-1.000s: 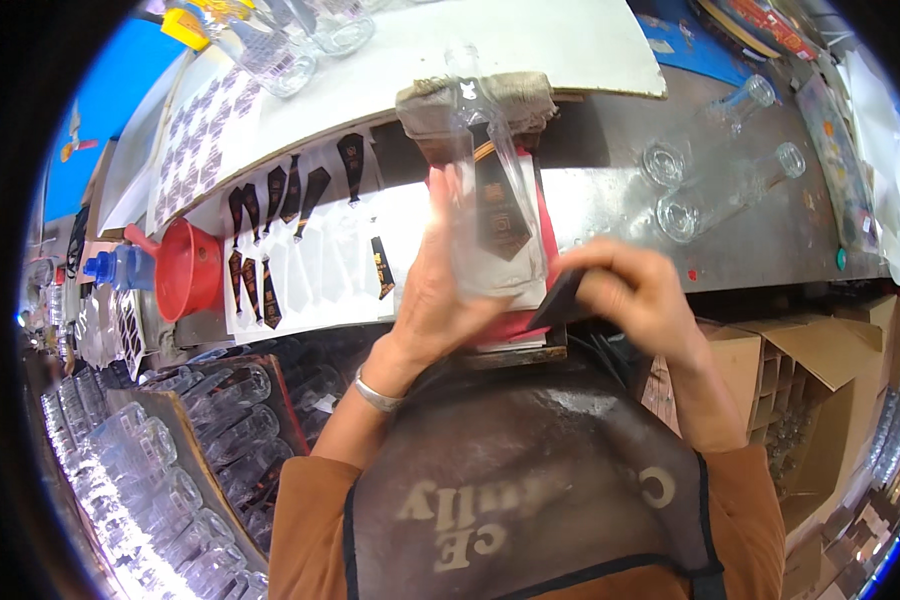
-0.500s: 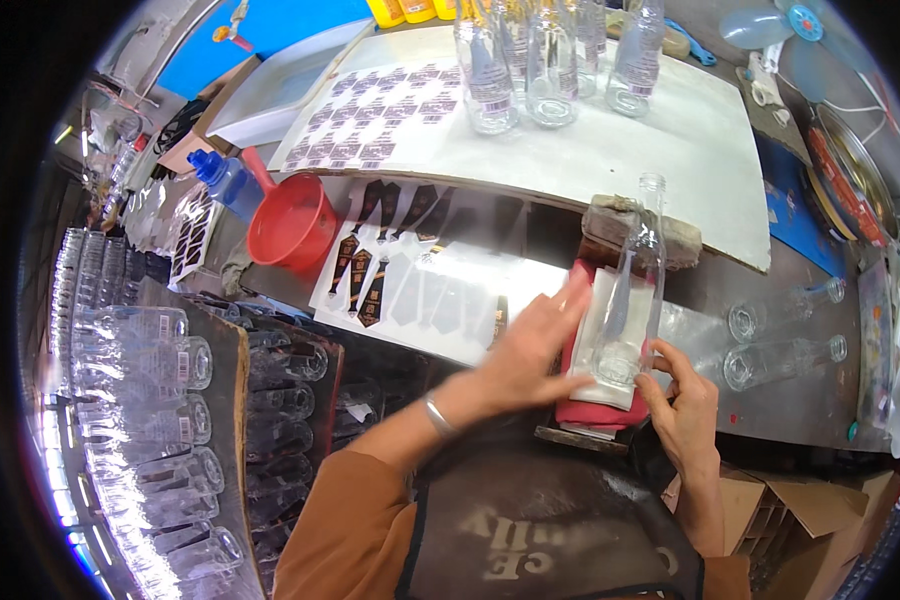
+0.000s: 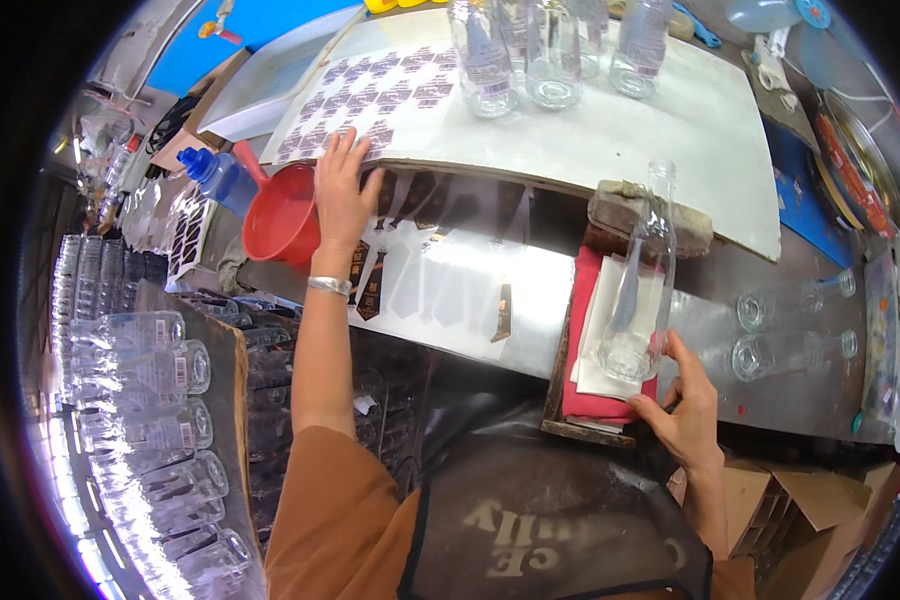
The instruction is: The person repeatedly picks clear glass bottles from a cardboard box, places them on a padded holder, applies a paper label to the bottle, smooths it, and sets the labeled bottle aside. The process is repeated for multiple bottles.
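Note:
My left hand (image 3: 345, 195) is stretched out with its fingers apart, over the front edge of the white board, by the sheet of small printed labels (image 3: 370, 95). A sheet of dark tie-shaped labels (image 3: 420, 290) lies beneath my left wrist. On a white cloth (image 3: 595, 378) over a red cloth (image 3: 575, 340), a clear glass bottle (image 3: 635, 310) lies with its neck on a worn block (image 3: 610, 215). My right hand (image 3: 690, 410) is beside the bottle's base, thumb and index finger apart, the index fingertip at its side; whether it touches is unclear.
A red dipper (image 3: 282, 215) and a blue-capped bottle (image 3: 215, 180) stand at the left. Several clear bottles stand on the white board (image 3: 610, 140); two bottles (image 3: 790, 350) lie at the right. Glass bottles (image 3: 160, 420) are stacked at lower left. An open cardboard box (image 3: 800, 500) is at lower right.
My left hand has moved away from the bottle, leftward and up to the printed label sheet. My right hand has stayed beside the bottle's base, its thumb slightly lower.

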The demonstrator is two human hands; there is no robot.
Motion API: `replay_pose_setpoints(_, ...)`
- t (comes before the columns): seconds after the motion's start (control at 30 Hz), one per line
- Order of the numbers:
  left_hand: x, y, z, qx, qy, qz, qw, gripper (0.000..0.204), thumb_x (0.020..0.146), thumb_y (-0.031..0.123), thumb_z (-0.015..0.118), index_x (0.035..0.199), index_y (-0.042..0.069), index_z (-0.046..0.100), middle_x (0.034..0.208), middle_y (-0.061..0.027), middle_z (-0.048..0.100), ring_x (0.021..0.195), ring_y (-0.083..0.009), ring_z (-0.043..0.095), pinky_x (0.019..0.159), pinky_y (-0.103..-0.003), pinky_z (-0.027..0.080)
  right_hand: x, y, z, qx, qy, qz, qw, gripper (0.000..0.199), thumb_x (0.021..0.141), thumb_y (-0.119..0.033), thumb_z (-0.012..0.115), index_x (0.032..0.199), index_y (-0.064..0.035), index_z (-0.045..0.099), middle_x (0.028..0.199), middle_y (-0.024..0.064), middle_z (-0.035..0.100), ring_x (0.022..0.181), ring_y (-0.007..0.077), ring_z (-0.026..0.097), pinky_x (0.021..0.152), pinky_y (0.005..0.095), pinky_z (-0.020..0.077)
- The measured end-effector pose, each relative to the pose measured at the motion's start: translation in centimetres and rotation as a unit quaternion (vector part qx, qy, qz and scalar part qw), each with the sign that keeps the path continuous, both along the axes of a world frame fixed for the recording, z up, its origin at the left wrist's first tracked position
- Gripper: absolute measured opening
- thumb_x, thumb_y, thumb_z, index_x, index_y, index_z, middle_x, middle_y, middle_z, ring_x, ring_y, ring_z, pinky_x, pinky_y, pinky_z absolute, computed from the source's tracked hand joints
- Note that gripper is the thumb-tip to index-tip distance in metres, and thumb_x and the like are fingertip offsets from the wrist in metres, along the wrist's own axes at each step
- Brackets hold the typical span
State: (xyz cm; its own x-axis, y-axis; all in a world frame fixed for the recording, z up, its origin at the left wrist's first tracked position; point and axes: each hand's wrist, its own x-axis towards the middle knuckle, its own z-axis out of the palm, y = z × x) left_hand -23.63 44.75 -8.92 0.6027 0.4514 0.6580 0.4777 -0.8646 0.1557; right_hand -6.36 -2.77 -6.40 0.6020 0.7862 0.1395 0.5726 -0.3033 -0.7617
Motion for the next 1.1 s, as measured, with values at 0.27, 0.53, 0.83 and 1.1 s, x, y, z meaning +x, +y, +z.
replay_pose_setpoints(0.27,0.2,-3.8,0.6,-0.402,-0.232,-0.037,0.885,0.019,0.098,0.013,0.067,0.106,-0.003,0.072,0.097,-0.0029,0.072,0.085,-0.0053,0.062,0.077,-0.019,0.048,-0.4,1.2,-0.9,0.002,-0.096,-0.027,0.995,0.068,0.076,-0.008,0.075,0.139,-0.0014,0.052,0.102,0.0137,0.065,0.068,0.0259,0.061,0.064,0.0363,0.0510)
replay_pose_setpoints(0.53,8.5,-23.2,7.1,-0.166,-0.081,-0.272,0.944,0.024,0.083,-0.001,0.073,0.105,0.008,0.075,0.115,-0.0115,0.073,0.102,-0.0243,0.071,0.090,-0.032,0.054,-0.9,1.0,-0.5,-0.009,-0.164,-0.052,0.985,0.068,0.078,-0.016,0.077,0.140,-0.0042,0.054,0.100,0.0092,0.066,0.065,0.0239,0.064,0.057,0.0362,0.0515)
replay_pose_setpoints(0.83,6.9,-28.8,6.0,-0.144,0.069,-0.359,0.920,0.017,0.083,0.010,0.075,0.100,0.007,0.074,0.140,-0.0156,0.059,0.136,-0.0345,0.050,0.113,-0.047,0.036,-0.5,1.1,-0.7,0.026,-0.151,-0.040,0.987,0.069,0.077,-0.018,0.078,0.140,-0.0042,0.053,0.098,0.0101,0.065,0.071,0.0278,0.066,0.059,0.0379,0.0529)
replay_pose_setpoints(1.1,9.0,-26.0,3.6,-0.213,0.058,-0.349,0.911,0.057,0.085,0.017,0.074,0.139,0.009,0.059,0.158,-0.0205,0.036,0.143,-0.0379,0.040,0.116,-0.045,0.033,0.4,1.0,-1.5,0.078,-0.118,-0.009,0.990,0.068,0.078,-0.017,0.080,0.140,-0.0048,0.053,0.101,0.0119,0.066,0.068,0.0263,0.064,0.061,0.0361,0.0515)
